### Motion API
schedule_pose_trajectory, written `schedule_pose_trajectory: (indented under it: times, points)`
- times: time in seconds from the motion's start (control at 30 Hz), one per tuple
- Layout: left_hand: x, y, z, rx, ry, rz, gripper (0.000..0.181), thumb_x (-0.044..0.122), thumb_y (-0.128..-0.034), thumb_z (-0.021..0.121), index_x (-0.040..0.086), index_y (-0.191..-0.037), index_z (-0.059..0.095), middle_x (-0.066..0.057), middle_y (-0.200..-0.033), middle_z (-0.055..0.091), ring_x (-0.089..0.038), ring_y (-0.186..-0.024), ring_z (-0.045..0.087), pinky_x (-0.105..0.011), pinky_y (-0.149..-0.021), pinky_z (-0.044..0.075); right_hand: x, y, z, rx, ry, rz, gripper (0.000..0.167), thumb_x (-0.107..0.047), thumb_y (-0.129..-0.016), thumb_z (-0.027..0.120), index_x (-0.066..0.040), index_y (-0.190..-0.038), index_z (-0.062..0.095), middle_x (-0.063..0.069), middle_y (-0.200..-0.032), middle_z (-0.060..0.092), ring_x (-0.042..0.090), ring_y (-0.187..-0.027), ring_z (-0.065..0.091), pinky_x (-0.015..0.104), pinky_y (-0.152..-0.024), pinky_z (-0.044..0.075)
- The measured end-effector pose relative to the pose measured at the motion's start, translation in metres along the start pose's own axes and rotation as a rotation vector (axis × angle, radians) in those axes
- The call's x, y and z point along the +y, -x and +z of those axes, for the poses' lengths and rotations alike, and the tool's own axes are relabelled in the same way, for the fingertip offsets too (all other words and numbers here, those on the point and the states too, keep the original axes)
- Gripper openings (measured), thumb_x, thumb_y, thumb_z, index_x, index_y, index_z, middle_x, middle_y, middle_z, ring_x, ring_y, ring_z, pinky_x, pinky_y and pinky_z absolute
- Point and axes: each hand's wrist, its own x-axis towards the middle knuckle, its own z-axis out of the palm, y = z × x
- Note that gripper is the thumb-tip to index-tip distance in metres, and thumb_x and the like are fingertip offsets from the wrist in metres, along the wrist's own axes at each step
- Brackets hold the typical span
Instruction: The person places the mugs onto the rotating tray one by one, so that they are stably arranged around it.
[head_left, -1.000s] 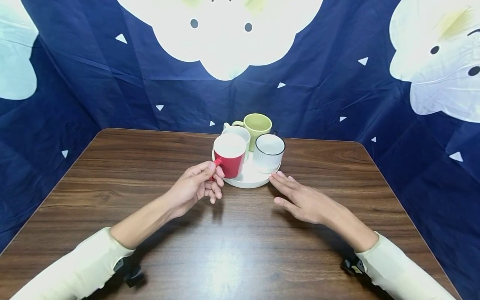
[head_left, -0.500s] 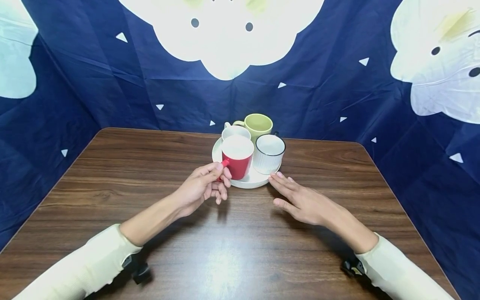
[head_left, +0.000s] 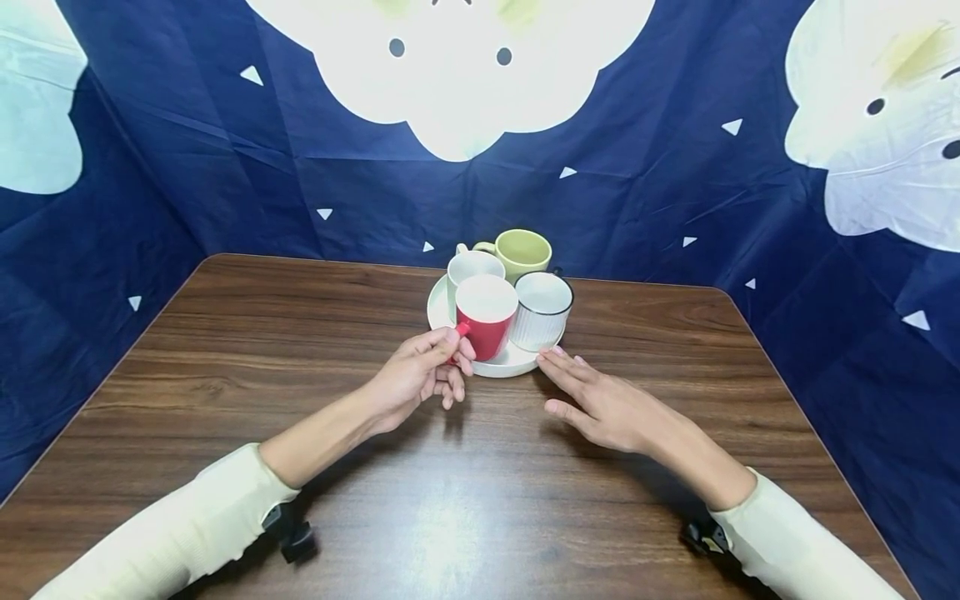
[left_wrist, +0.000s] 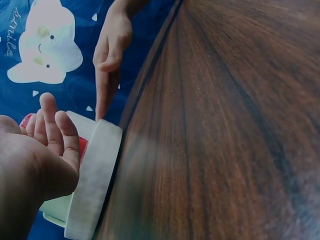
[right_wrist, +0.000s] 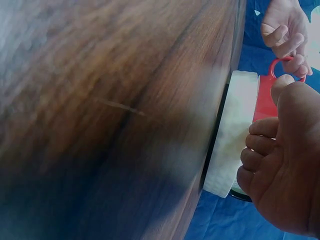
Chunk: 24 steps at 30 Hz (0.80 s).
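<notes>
My left hand (head_left: 420, 372) pinches the handle of a red mug (head_left: 486, 333) with a white inside. The mug stands upright at the front of a round white tray (head_left: 510, 367). Behind it on the tray are a pale white mug (head_left: 467, 267) and a green mug (head_left: 522, 252). A ribbed white cup (head_left: 538, 325) with a dark rim is at the tray's right side. My right hand (head_left: 611, 406) has its fingers straight, with the tips touching the tray's front right rim. In the right wrist view, the red handle (right_wrist: 276, 64) shows at the left hand's fingers.
The brown wooden table (head_left: 337, 317) carries the tray near its far edge. A dark blue cloth backdrop (head_left: 360, 183) with white cloud faces rises behind and at both sides. A black device (head_left: 296, 537) is strapped under the left sleeve, another (head_left: 701, 537) under the right.
My left hand has moved right with the red mug, from the tray's front left toward its middle, closer to the ribbed cup. The right hand has stayed at the tray's rim.
</notes>
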Motion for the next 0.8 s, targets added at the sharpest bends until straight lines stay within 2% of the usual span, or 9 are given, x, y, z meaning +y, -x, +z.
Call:
schedule_pose_trajectory:
  times: [0.4, 0.63, 0.8]
  points:
    - [-0.0028, -0.0024, 0.0009, 0.002, -0.01, -0.011, 0.032, 0.031, -0.1241, 0.043, 0.011, -0.119, 0.067, 0.002, -0.102, 0.07, -0.014, -0.072, 0.069, -0.023, -0.062, 0.054, -0.0008, 0.0008, 0.0005, 0.005, -0.002, 0.003, 0.068, -0.04, -0.12, 0.055, -0.007, -0.176, 0.036, 0.02, -0.184, 0.035, 0.037, -0.172, 0.035, 0.059, -0.139, 0.032]
    - [-0.0088, -0.0055, -0.0028, 0.002, -0.026, -0.025, 0.031, 0.029, -0.124, 0.043, 0.012, -0.117, 0.068, 0.002, -0.101, 0.07, -0.014, -0.072, 0.068, -0.024, -0.062, 0.054, -0.0012, 0.0, 0.0017, 0.011, -0.004, -0.011, 0.068, -0.041, -0.12, 0.055, -0.007, -0.176, 0.036, 0.02, -0.184, 0.035, 0.037, -0.171, 0.036, 0.06, -0.139, 0.032]
    - [-0.0062, -0.0072, -0.0029, -0.004, -0.038, -0.025, 0.032, 0.029, -0.1244, 0.042, 0.013, -0.116, 0.068, 0.002, -0.101, 0.071, -0.013, -0.071, 0.069, -0.023, -0.06, 0.053, -0.0017, -0.0005, 0.0013, 0.01, -0.006, -0.011, 0.069, -0.042, -0.119, 0.056, -0.007, -0.176, 0.036, 0.019, -0.184, 0.035, 0.036, -0.172, 0.036, 0.059, -0.139, 0.032]
